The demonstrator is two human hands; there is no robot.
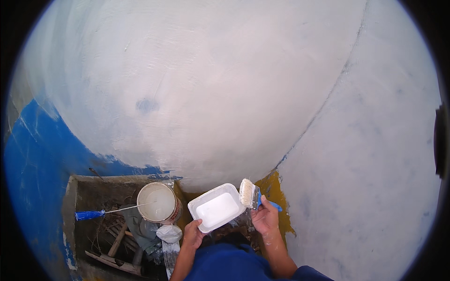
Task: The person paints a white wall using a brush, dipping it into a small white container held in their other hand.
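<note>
A white rectangular tub (214,206) with white paint in it is gripped at its lower-left corner by my left hand (192,232). Just right of the tub, my right hand (265,215) is closed on the blue handle of a wide paintbrush (249,192), its pale bristles coated and raised at the tub's right end. To the left stands a bucket (176,208) of white liquid, with a blue-handled rod (89,215) lying across its rim.
White-coated walls (220,84) meet at a corner above yellow patches (276,196); blue paint (42,150) covers the left. A concrete trough (70,201) holds wood scraps (117,243) and grey cloth. A white bag (168,232) sits below the bucket.
</note>
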